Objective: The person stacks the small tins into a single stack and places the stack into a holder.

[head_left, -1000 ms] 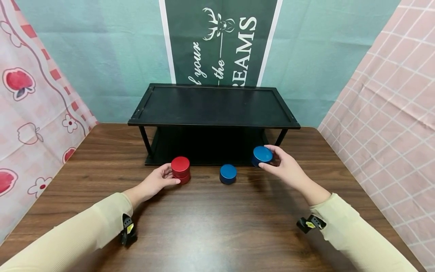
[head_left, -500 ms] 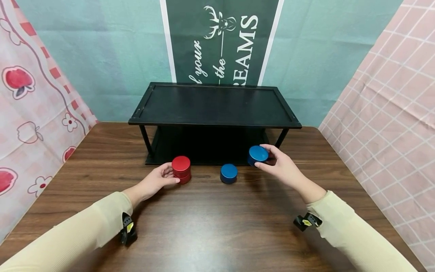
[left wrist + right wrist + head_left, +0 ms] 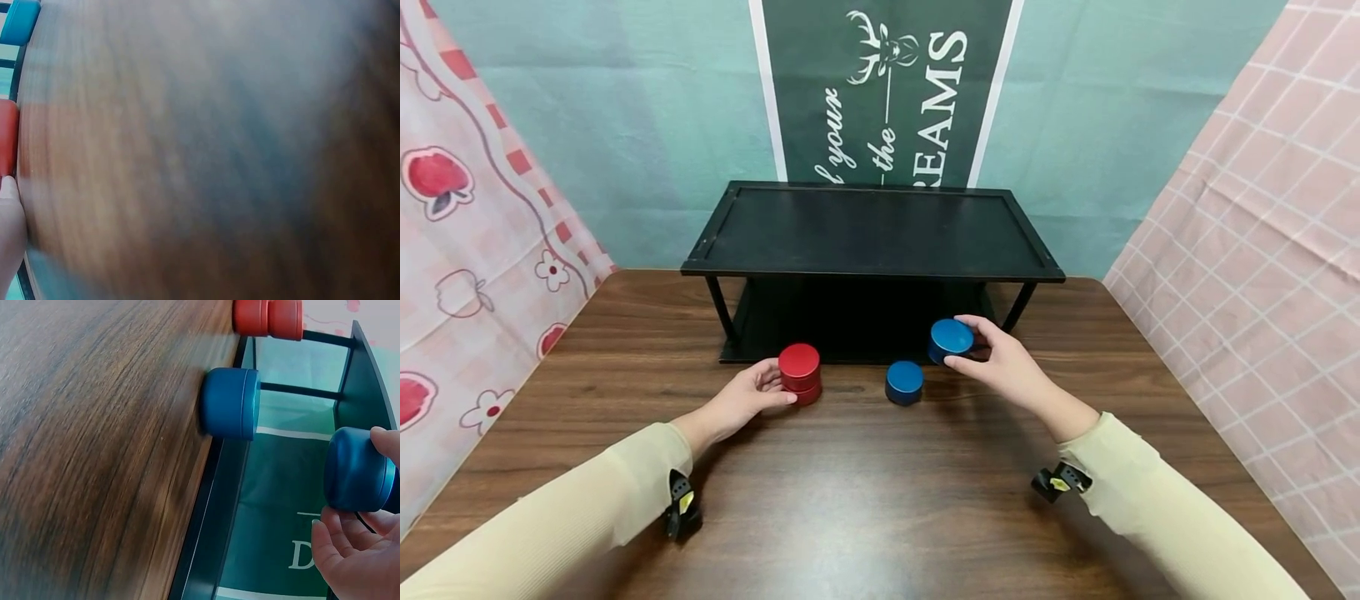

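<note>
My right hand (image 3: 1006, 362) pinches a blue round tin (image 3: 951, 337) between thumb and fingers. That tin hangs in the air, as the right wrist view shows, behind and to the right of a second blue round tin (image 3: 904, 382) standing on the table. On the left, two red round tins (image 3: 799, 367) stand one on top of the other. My left hand (image 3: 748, 400) grips this stack from its left side, thumb in front; its other fingers are partly hidden behind. Only the thumb and a red edge (image 3: 7, 137) show in the left wrist view.
Just behind the tins stands a black two-level shelf (image 3: 872, 233), its lower board close to the table. A brown wooden table (image 3: 850, 492) spreads out in front. Cloths hang around it: teal with a printed panel behind (image 3: 662, 125), pink ones at both sides.
My right hand has carried the blue tin leftward, closer to the blue tin on the table. The left hand and the red stack have stayed in place.
</note>
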Motion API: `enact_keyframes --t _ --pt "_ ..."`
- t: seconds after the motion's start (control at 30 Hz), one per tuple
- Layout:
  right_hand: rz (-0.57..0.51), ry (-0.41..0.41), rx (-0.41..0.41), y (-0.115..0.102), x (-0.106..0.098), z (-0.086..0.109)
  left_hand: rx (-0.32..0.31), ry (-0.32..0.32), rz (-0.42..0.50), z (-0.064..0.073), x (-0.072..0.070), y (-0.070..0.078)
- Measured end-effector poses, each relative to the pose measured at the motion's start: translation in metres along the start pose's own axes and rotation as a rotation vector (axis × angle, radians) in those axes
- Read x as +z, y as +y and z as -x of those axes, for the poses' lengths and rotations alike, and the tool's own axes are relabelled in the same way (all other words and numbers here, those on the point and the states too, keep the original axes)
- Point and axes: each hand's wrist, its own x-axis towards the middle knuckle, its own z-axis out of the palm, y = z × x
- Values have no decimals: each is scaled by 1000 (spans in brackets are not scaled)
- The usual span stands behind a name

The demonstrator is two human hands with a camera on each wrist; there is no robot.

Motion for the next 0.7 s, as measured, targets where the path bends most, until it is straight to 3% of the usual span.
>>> enact_keyframes --t 0.7 --pt "-16 -30 -36 -11 13 -12 17 1 48 0 1 0"
